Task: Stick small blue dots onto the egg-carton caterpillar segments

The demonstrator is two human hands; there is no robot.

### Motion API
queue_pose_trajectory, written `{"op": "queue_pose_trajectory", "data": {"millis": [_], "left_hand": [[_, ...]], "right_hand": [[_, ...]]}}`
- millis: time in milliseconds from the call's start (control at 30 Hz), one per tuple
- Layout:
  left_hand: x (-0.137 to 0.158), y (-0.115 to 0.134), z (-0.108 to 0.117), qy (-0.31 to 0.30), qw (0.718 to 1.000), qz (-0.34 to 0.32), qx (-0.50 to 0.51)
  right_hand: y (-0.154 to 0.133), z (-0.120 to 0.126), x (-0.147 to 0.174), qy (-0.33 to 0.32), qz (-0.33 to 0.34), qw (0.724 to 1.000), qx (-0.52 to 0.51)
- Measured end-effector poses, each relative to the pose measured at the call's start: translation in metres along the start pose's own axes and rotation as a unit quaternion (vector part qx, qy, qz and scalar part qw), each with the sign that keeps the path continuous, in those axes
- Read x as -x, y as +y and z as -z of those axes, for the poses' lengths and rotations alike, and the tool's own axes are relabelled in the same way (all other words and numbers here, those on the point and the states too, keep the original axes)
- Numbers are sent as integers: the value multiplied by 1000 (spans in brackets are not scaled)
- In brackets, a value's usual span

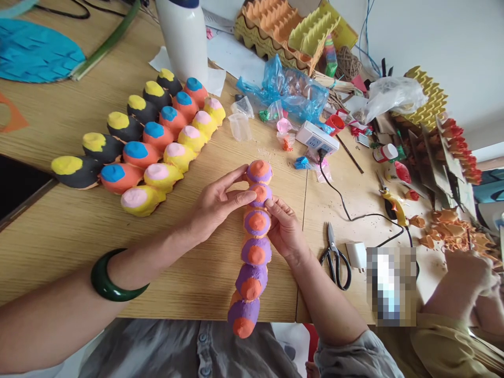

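Between my two hands I hold a strip of egg-carton cups [255, 252], its bumps coated in purple with orange caps. My left hand [224, 197], a green bangle [114, 275] on its forearm, grips the far end from the left with thumb and fingers. From the right, my right hand [285, 226] pinches the same strip near its second and third bumps. The near end reaches over the table's front edge. Left of my hands lie three more strips: black with yellow caps [110, 142], orange with blue caps [144, 149], and yellow with pink caps [173, 157].
A white bottle [183, 42] stands behind the strips. Scissors [334, 257], a white charger [356, 256] and a corded power strip [317, 139] lie to the right. Egg trays [271, 31] and a blue plastic bag [287, 89] are at the back. Another person's hands [468, 278] are at right.
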State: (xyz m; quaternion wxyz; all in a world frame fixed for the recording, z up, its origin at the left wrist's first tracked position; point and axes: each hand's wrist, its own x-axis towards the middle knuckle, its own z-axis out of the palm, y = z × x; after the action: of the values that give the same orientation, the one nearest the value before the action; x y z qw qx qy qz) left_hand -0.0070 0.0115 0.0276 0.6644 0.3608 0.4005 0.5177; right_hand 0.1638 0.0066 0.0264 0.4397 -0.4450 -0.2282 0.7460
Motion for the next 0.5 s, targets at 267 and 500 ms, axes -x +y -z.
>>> {"op": "queue_pose_trajectory", "data": {"millis": [267, 500], "left_hand": [[0, 1, 1, 19, 1000, 14, 8], [2, 0, -2, 69, 997, 33, 17]], "right_hand": [[1, 4, -2, -10, -2, 1000, 26], [0, 2, -2, -2, -8, 999, 36]]}}
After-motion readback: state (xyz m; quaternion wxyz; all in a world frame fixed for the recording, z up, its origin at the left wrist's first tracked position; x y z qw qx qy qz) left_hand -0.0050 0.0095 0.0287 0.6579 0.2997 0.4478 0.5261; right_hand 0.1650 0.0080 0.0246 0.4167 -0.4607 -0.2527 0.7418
